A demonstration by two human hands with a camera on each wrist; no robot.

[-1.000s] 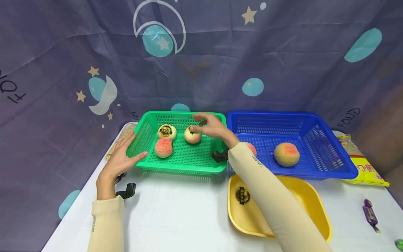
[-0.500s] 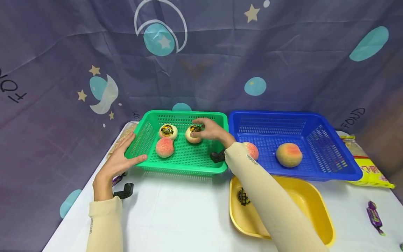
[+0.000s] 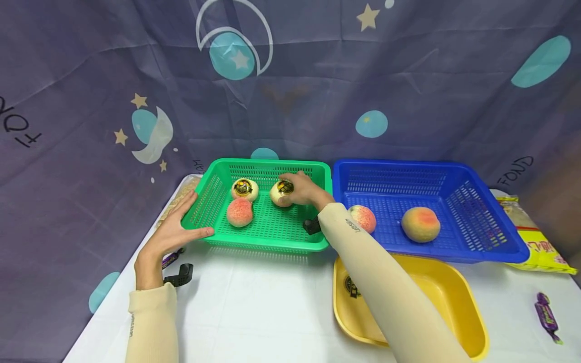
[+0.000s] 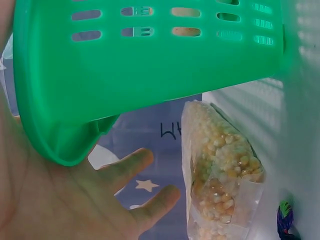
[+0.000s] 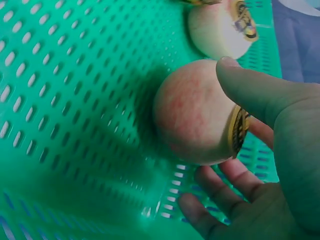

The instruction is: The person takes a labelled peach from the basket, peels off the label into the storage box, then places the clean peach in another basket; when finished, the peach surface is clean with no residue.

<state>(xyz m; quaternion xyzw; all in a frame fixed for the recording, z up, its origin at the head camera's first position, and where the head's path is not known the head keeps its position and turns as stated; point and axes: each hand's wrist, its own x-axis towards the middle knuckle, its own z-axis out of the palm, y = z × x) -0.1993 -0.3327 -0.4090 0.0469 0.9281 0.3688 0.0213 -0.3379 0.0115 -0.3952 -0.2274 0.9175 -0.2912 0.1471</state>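
Head view, right hand (image 3: 305,190) gripping peach (image 3: 281,193)

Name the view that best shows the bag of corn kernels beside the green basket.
The left wrist view: the bag of corn kernels fills its lower right, kernels plainly visible. The head view shows only a sliver behind the left hand. The right wrist view misses it.
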